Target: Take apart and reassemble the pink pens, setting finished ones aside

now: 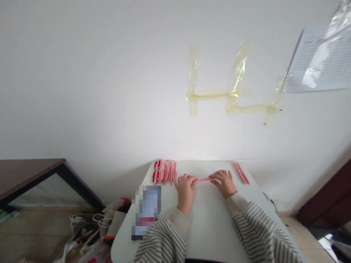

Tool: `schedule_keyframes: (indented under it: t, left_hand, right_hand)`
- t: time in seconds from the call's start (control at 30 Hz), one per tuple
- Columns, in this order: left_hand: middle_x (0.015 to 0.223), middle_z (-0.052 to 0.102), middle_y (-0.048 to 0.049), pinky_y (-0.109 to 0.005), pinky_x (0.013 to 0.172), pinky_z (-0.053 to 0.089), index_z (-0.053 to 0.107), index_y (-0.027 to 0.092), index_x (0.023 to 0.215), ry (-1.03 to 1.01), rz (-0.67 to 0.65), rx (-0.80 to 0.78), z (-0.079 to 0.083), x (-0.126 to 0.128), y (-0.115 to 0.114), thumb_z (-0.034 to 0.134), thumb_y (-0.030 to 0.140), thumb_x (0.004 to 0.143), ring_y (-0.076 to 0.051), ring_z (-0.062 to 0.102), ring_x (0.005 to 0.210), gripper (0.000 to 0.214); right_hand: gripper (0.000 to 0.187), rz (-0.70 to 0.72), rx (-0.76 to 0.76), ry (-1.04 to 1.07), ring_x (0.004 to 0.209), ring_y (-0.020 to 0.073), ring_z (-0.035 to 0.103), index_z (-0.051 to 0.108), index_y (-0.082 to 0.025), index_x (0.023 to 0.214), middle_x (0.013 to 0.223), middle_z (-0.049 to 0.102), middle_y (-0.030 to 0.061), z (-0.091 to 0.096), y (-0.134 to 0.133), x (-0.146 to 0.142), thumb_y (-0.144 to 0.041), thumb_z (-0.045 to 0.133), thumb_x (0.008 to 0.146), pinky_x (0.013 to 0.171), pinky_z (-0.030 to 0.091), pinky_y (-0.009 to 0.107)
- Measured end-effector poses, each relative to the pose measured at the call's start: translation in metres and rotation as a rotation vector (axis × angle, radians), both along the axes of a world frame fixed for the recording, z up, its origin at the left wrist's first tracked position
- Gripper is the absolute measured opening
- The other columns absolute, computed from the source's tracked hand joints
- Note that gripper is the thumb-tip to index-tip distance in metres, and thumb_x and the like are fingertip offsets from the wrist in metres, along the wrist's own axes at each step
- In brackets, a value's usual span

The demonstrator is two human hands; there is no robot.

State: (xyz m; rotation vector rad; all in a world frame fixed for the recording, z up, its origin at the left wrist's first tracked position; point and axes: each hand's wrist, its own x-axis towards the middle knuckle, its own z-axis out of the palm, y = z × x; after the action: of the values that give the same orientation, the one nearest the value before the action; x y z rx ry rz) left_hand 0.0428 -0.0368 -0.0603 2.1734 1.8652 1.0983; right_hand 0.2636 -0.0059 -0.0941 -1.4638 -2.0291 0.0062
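A slim pink pen [203, 179] lies sideways between my two hands, just above or on the white table. My left hand [185, 188] pinches its left end, fingers closed. At the other end, the fingertips of my right hand [223, 182] are closed on the pen. Close beyond my left hand, a group of pink and red pens [164, 171] lies side by side at the table's back left. Two more pink pens [241, 172] rest at the back right, past my right hand.
A partly blurred phone or tablet [150, 204] lies on the left of the white table [208, 226]. The wall stands right behind the table. Bags and clutter [101, 226] cover the floor at left, near a dark-framed table [33, 171].
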Motion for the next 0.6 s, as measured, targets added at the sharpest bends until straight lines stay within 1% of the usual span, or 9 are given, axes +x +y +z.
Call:
schedule_keyframes:
  t: [0.13, 0.2, 0.3, 0.43, 0.6]
  left_hand:
    - [0.099, 0.067, -0.0022, -0.041, 0.093, 0.035, 0.076, 0.033, 0.098, 0.004, -0.005, 0.007, -0.0019, -0.0001, 0.0011, 0.065, 0.030, 0.092, -0.022, 0.054, 0.099, 0.013]
    - [0.100, 0.067, -0.0024, -0.042, 0.094, 0.035, 0.076, 0.034, 0.101, 0.010, -0.005, 0.012, -0.0027, -0.0002, 0.0014, 0.065, 0.029, 0.092, -0.023, 0.054, 0.101, 0.015]
    - [0.100, 0.067, -0.0018, -0.043, 0.096, 0.035, 0.076, 0.036, 0.101, 0.017, -0.005, 0.011, -0.0033, -0.0001, 0.0013, 0.065, 0.028, 0.092, -0.023, 0.054, 0.101, 0.016]
    - [0.100, 0.068, -0.0013, -0.043, 0.096, 0.035, 0.077, 0.036, 0.096, 0.014, -0.004, 0.009, -0.0028, 0.0003, 0.0005, 0.065, 0.032, 0.092, -0.022, 0.054, 0.099, 0.013]
    - [0.101, 0.067, -0.0019, -0.043, 0.096, 0.035, 0.077, 0.036, 0.098, 0.013, -0.001, 0.010, -0.0021, 0.0001, -0.0001, 0.065, 0.031, 0.092, -0.023, 0.053, 0.100, 0.014]
  right_hand:
    - [0.026, 0.005, 0.024, 0.015, 0.107, 0.0280, 0.058, 0.076, -0.038, 0.107, 0.102, 0.072, 0.0060, -0.0037, 0.0031, 0.0011, -0.047, 0.054, 0.098, 0.112, 0.028, 0.069]
    - [0.028, 0.011, 0.014, 0.031, 0.107, 0.0283, 0.057, 0.076, -0.038, 0.106, 0.101, 0.072, 0.0062, -0.0042, 0.0036, 0.0013, -0.050, 0.052, 0.098, 0.112, 0.027, 0.069]
    - [0.028, 0.012, -0.018, 0.057, 0.108, 0.0281, 0.058, 0.073, -0.038, 0.113, 0.098, 0.073, 0.0049, -0.0031, 0.0030, 0.0015, -0.047, 0.051, 0.099, 0.113, 0.025, 0.070]
    - [0.031, -0.002, -0.039, 0.082, 0.106, 0.0269, 0.060, 0.067, -0.038, 0.124, 0.097, 0.075, 0.0039, -0.0009, 0.0018, 0.0016, -0.044, 0.052, 0.098, 0.114, 0.026, 0.070]
    - [0.031, 0.003, -0.067, 0.088, 0.108, 0.0274, 0.060, 0.067, -0.038, 0.124, 0.099, 0.075, 0.0037, 0.0012, 0.0008, 0.0013, -0.047, 0.054, 0.097, 0.115, 0.024, 0.070]
